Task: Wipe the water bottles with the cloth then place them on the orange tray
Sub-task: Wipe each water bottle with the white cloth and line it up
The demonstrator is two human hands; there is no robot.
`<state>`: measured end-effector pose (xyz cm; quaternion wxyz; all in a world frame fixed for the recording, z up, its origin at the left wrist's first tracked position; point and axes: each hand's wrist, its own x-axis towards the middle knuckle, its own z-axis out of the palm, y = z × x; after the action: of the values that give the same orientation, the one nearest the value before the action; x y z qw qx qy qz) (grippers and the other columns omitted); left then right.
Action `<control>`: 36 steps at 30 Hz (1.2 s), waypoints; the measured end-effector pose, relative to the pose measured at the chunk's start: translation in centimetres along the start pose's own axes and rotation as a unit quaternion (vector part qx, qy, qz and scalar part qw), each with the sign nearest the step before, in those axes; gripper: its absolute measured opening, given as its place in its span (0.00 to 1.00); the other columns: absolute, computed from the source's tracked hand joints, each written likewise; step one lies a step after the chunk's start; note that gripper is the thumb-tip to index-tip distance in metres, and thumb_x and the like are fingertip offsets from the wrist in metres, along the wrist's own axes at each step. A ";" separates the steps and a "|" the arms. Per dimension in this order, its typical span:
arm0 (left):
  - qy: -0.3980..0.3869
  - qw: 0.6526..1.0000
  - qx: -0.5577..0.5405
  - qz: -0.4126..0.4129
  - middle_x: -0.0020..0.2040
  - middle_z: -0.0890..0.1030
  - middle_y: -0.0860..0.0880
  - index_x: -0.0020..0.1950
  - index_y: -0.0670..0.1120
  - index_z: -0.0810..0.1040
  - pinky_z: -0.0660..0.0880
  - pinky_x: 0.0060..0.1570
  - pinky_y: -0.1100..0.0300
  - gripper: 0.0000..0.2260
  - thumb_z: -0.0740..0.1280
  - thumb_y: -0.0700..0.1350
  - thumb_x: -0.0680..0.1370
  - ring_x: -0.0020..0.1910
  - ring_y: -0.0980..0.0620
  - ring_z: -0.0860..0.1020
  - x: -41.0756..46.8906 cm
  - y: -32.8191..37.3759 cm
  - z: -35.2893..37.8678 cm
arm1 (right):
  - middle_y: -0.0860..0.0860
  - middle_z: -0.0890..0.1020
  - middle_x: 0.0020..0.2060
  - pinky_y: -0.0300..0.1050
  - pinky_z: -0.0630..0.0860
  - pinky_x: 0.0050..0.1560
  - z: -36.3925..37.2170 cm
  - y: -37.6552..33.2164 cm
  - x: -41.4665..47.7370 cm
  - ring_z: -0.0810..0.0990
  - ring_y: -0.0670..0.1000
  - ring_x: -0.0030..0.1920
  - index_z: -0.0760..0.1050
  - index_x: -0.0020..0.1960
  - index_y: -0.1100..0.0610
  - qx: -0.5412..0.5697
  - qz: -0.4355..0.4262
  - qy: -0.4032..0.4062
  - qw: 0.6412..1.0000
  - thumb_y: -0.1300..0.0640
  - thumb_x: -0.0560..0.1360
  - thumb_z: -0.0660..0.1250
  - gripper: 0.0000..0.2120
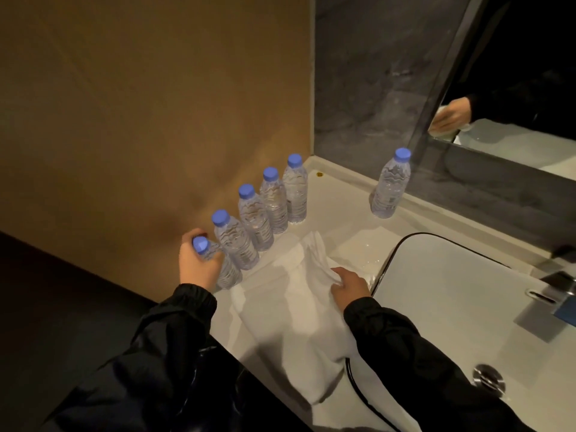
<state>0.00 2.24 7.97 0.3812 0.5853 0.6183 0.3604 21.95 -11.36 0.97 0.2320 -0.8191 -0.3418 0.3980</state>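
upright, 6 clear blue-capped bottles (274, 201).

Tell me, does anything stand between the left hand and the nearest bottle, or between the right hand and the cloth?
Nothing visible. The left hand grips the nearest bottle, and the right hand holds the cloth.

Dim, warm light. Tan wall (140, 104) at left, grey marbled panel (367, 73) behind the white vanity counter (343, 194). Mirror (514, 73) upper right. White basin (452, 307) with black rim, metal drain (487, 377), dark faucet (561, 283). Dark floor (46, 307) lower left.
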 end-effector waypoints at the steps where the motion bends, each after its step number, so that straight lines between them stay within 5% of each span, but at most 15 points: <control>1: -0.004 1.000 0.020 0.019 0.60 0.73 0.41 0.65 0.38 0.68 0.68 0.61 0.56 0.23 0.66 0.30 0.71 0.58 0.46 0.72 -0.5 -0.1 -0.1 | 0.57 0.77 0.63 0.42 0.67 0.63 0.0 0.0 0.1 0.73 0.59 0.63 0.68 0.68 0.55 -0.005 0.008 -0.005 1.000 0.62 0.75 0.58 0.22; 5: 0.062 0.973 0.178 0.130 0.61 0.71 0.36 0.65 0.37 0.68 0.61 0.65 0.45 0.28 0.66 0.43 0.67 0.64 0.36 0.66 -2.1 0.7 0.1 | 0.59 0.77 0.62 0.45 0.69 0.63 -0.4 0.0 0.6 0.73 0.60 0.62 0.67 0.68 0.55 -0.017 0.033 -0.002 0.999 0.61 0.73 0.60 0.23; 8: 0.057 0.949 0.165 0.263 0.62 0.71 0.36 0.61 0.36 0.71 0.55 0.68 0.58 0.24 0.63 0.42 0.67 0.66 0.40 0.65 -3.6 2.1 1.9 | 0.60 0.78 0.59 0.44 0.71 0.60 -0.6 0.4 1.1 0.75 0.61 0.60 0.70 0.66 0.55 -0.013 0.042 0.008 0.999 0.63 0.73 0.59 0.22; 10: -0.016 0.941 0.115 0.319 0.57 0.75 0.39 0.57 0.36 0.74 0.62 0.65 0.65 0.18 0.61 0.40 0.69 0.60 0.46 0.70 -4.1 3.1 4.3 | 0.60 0.78 0.59 0.44 0.71 0.60 -0.7 0.7 1.4 0.75 0.61 0.60 0.70 0.66 0.55 -0.012 0.053 0.009 0.998 0.63 0.73 0.59 0.21; 14: -0.244 0.928 0.109 0.259 0.51 0.80 0.45 0.58 0.40 0.77 0.76 0.54 0.53 0.11 0.63 0.37 0.76 0.48 0.50 0.78 -3.7 6.2 11.3 | 0.59 0.73 0.65 0.44 0.69 0.64 -1.0 0.8 2.4 0.72 0.60 0.65 0.66 0.69 0.56 -0.026 0.083 -0.017 0.996 0.62 0.74 0.60 0.24; 19: -0.382 0.901 0.120 0.165 0.66 0.73 0.43 0.72 0.43 0.64 0.73 0.61 0.55 0.27 0.69 0.45 0.75 0.61 0.47 0.75 -1.5 11.5 20.6 | 0.59 0.71 0.67 0.46 0.68 0.64 -1.6 0.8 3.5 0.70 0.60 0.66 0.64 0.70 0.58 -0.063 0.105 -0.068 0.990 0.59 0.75 0.62 0.24; 25: -0.376 0.912 0.085 0.142 0.72 0.67 0.42 0.75 0.42 0.57 0.66 0.66 0.56 0.38 0.74 0.47 0.71 0.70 0.46 0.67 0.4 15.6 29.2 | 0.59 0.76 0.61 0.47 0.70 0.62 -1.8 1.2 3.8 0.74 0.61 0.63 0.69 0.64 0.60 -0.040 0.100 -0.072 0.992 0.60 0.75 0.60 0.18; 32: -0.345 0.932 0.040 0.100 0.55 0.75 0.46 0.62 0.43 0.70 0.73 0.59 0.52 0.23 0.74 0.44 0.71 0.56 0.46 0.75 2.3 16.4 34.2 | 0.59 0.73 0.63 0.47 0.71 0.62 -2.3 1.8 3.2 0.73 0.61 0.63 0.63 0.70 0.56 -0.010 0.086 -0.081 0.993 0.62 0.77 0.59 0.22; 36: -0.311 0.944 0.008 0.110 0.48 0.73 0.47 0.53 0.44 0.68 0.71 0.42 0.70 0.13 0.70 0.40 0.74 0.43 0.52 0.73 1.8 15.5 33.9 | 0.60 0.74 0.62 0.48 0.72 0.61 -2.2 1.6 3.1 0.74 0.61 0.62 0.64 0.69 0.56 -0.007 0.088 -0.075 0.993 0.62 0.76 0.59 0.21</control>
<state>37.20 4.89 6.47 0.5078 0.7357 0.4034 0.1955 25.71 -10.39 -0.37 0.1641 -0.8152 -0.2877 0.4750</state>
